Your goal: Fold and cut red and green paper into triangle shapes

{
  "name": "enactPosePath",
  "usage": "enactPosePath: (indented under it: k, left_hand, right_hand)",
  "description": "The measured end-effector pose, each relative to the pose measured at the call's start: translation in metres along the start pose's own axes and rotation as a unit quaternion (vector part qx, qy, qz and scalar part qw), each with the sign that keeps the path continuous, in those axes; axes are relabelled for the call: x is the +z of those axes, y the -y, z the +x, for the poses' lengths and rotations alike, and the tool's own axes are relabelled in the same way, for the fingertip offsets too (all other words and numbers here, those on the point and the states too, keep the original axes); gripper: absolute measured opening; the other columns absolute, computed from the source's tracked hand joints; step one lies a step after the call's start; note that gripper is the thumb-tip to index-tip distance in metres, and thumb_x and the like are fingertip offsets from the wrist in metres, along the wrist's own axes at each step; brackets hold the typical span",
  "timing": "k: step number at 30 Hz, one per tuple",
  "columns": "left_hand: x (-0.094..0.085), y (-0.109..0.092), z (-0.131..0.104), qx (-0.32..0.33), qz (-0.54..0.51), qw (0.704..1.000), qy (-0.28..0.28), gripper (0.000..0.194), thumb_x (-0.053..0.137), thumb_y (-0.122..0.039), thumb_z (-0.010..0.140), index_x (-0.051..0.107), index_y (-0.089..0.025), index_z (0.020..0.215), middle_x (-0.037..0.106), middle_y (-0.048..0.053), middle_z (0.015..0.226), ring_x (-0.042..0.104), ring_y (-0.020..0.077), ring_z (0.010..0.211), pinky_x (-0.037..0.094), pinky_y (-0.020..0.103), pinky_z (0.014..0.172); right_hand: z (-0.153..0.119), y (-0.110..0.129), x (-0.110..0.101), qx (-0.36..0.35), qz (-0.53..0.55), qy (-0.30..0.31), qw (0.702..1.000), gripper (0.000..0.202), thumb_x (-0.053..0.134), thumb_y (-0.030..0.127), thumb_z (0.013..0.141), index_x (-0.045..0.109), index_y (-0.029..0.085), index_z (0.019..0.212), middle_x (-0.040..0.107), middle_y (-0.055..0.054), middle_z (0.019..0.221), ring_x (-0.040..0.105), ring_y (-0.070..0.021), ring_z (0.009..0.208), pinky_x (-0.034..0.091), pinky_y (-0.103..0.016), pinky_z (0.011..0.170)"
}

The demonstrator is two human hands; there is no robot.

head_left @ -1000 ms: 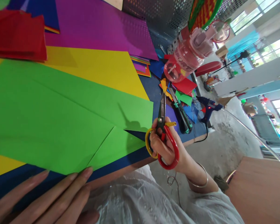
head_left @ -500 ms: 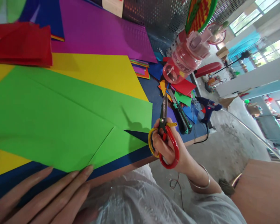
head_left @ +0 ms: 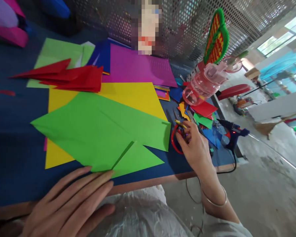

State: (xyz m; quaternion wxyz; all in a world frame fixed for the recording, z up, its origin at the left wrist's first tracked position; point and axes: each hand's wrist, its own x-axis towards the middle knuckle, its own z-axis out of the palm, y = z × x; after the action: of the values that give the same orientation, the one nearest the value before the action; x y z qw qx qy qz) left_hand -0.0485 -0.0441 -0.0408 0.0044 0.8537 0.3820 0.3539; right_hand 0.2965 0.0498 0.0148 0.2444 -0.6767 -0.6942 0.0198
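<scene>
A large green paper sheet [head_left: 96, 128] with a cut and creases lies over a yellow sheet [head_left: 128, 92] on the blue table. My left hand [head_left: 76, 200] rests at the green sheet's near edge, fingers stretched out and fingertips touching it. To the right of the sheet, my right hand [head_left: 192, 144] is closed on the scissors [head_left: 175, 140] with red and yellow handles, low over the table beside the paper scraps. Its fingers partly hide the scissors. Folded red paper pieces [head_left: 76, 77] lie across the yellow sheet's far left part.
Purple sheets [head_left: 135, 65] lie at the back. A pink bottle [head_left: 202, 84], colored scraps [head_left: 204, 110], a partly hidden cutter and a glue gun [head_left: 233, 131] with a cable are at the right. A perforated metal panel [head_left: 182, 26] stands behind.
My right hand has lowered the scissors onto the scrap area and turned them. The view has shifted, showing more of the table's left side. My left hand remains at the green sheet's edge.
</scene>
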Motion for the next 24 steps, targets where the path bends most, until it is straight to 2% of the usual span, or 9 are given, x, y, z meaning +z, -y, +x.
enactPosePath:
  k: [5,9,16,18,21,24]
  left_hand:
    - [-0.001,-0.001,0.017,-0.075,0.032,0.997,-0.002,0.043,0.068,-0.017,0.099,0.063,-0.021,0.142,0.078,0.006,0.135,0.072,0.0248,0.126,0.056,0.042,0.111]
    - [0.004,-0.003,0.032,-0.054,0.052,0.997,-0.009,0.031,0.056,-0.029,0.108,0.064,-0.018,0.136,0.08,0.007,0.121,0.075,0.0245,0.112,0.058,0.042,0.105]
    - [0.008,-0.01,0.046,-0.074,-0.004,0.997,-0.031,0.022,0.049,-0.023,0.109,0.067,-0.023,0.122,0.078,0.002,0.102,0.076,0.018,0.093,0.06,0.031,0.088]
    - [0.007,-0.011,0.045,-0.059,-0.018,0.997,-0.035,0.023,0.05,-0.016,0.107,0.067,-0.022,0.122,0.077,0.002,0.102,0.075,0.0169,0.095,0.06,0.029,0.091]
    - [0.003,-0.01,0.04,-0.014,-0.025,0.999,-0.031,0.035,0.052,-0.002,0.1,0.068,-0.021,0.126,0.076,0.001,0.103,0.073,0.0166,0.1,0.057,0.032,0.102]
    - [0.001,-0.01,0.034,0.002,-0.026,1.0,-0.017,0.043,0.05,0.0,0.098,0.071,-0.025,0.126,0.076,0.0,0.106,0.072,0.018,0.105,0.055,0.037,0.11]
  right_hand:
    - [0.0,-0.004,0.012,-0.044,-0.044,-0.028,0.998,0.034,0.052,0.039,0.106,0.062,0.021,0.133,0.074,-0.017,0.119,0.075,-0.0311,0.097,0.063,-0.049,0.084]
    - [0.002,-0.006,0.013,-0.087,-0.086,-0.033,0.992,0.028,0.05,0.034,0.108,0.063,0.021,0.129,0.07,-0.018,0.127,0.07,-0.0346,0.114,0.062,-0.053,0.095]
    - [-0.004,-0.002,0.001,-0.076,-0.068,-0.019,0.995,0.026,0.056,0.033,0.107,0.067,0.02,0.126,0.071,-0.017,0.125,0.07,-0.0351,0.114,0.06,-0.053,0.095]
    - [-0.011,0.004,-0.006,-0.083,-0.04,-0.018,0.996,0.026,0.057,0.034,0.107,0.067,0.021,0.128,0.072,-0.016,0.125,0.07,-0.0337,0.116,0.059,-0.051,0.098]
    - [-0.022,0.011,-0.018,-0.098,0.002,-0.002,0.995,0.024,0.056,0.033,0.109,0.067,0.023,0.128,0.072,-0.013,0.126,0.07,-0.0301,0.118,0.057,-0.046,0.101]
    - [-0.028,0.011,-0.026,-0.093,0.013,-0.004,0.996,0.022,0.053,0.03,0.111,0.068,0.024,0.124,0.072,-0.012,0.123,0.07,-0.0275,0.115,0.055,-0.043,0.098]
